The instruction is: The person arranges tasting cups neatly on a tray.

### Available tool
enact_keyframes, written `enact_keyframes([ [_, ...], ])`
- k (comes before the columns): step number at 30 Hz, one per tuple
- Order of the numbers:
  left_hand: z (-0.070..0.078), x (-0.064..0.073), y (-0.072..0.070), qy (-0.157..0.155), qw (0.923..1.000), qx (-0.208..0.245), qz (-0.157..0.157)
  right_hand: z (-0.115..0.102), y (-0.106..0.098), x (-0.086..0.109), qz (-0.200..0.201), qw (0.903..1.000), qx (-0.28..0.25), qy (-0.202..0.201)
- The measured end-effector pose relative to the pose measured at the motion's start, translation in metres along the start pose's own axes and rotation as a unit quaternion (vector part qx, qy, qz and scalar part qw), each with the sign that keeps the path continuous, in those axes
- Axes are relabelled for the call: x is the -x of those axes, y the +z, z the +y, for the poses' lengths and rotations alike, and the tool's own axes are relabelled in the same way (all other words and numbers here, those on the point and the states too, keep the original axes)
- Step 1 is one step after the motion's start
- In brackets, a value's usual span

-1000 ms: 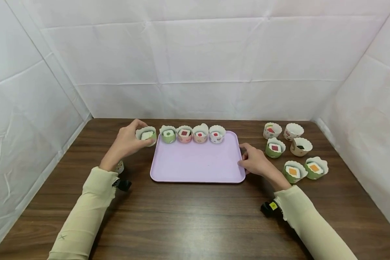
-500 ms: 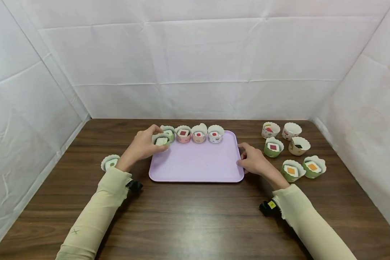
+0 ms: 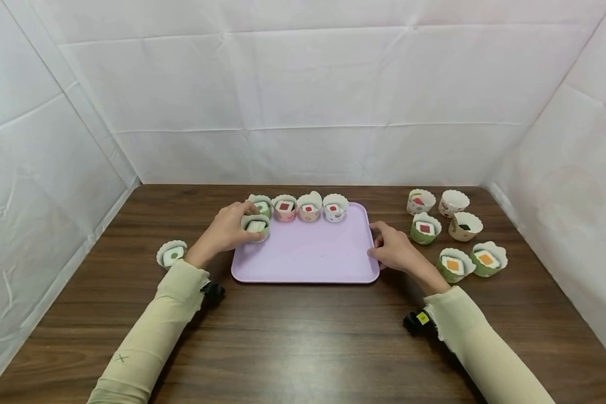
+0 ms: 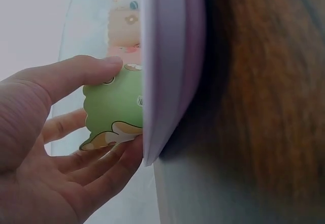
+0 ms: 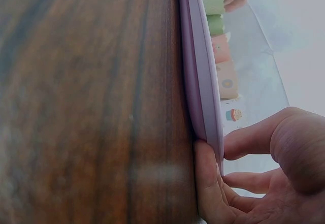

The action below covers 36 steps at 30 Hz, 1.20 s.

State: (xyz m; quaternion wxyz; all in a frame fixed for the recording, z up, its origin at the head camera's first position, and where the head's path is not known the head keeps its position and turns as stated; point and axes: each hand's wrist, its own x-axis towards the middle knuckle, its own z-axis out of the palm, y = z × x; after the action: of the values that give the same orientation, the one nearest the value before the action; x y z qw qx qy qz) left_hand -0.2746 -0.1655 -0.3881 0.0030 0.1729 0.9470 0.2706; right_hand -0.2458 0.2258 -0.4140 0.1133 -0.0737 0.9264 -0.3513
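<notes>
Brings green cup point(image 3: 257, 228) over purple tray point(image 3: 308, 255), pinched in left hand point(image 3: 227, 227); pinches rim point(image 3: 303, 281) with right hand point(image 3: 395, 248); likely adding a fifth.

Here's the tray point(image 3: 313, 255) on the table point(image 3: 303, 336): four cups point(image 3: 288, 217) far side, fifth cup point(image 4: 114, 104) nearer at left, lone cup point(image 3: 168, 247) off left, six more cups point(image 3: 424, 238) right!
</notes>
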Motion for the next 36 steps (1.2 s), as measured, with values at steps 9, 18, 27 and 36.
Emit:
enact_keyframes([
  [9,0.0000,0.0011,0.0032,-0.003,1.0000,0.000,0.002,-0.0009,0.0014,0.0002,0.003,1.0000,0.000,-0.001],
  [18,0.0023,0.0020,0.0033,-0.015,0.9992,0.036,0.007,0.0002,0.0003,-0.0009,0.000,1.0000,-0.004,-0.001],
  [27,0.0028,0.0021,0.0017,-0.025,0.9991,0.034,0.006,-0.0019,0.0003,0.0011,0.002,1.0000,-0.004,-0.004],
  [36,0.0025,0.0041,-0.0011,-0.031,0.9990,0.033,0.000,-0.0012,0.0011,-0.0001,0.000,1.0000,0.000,0.004],
])
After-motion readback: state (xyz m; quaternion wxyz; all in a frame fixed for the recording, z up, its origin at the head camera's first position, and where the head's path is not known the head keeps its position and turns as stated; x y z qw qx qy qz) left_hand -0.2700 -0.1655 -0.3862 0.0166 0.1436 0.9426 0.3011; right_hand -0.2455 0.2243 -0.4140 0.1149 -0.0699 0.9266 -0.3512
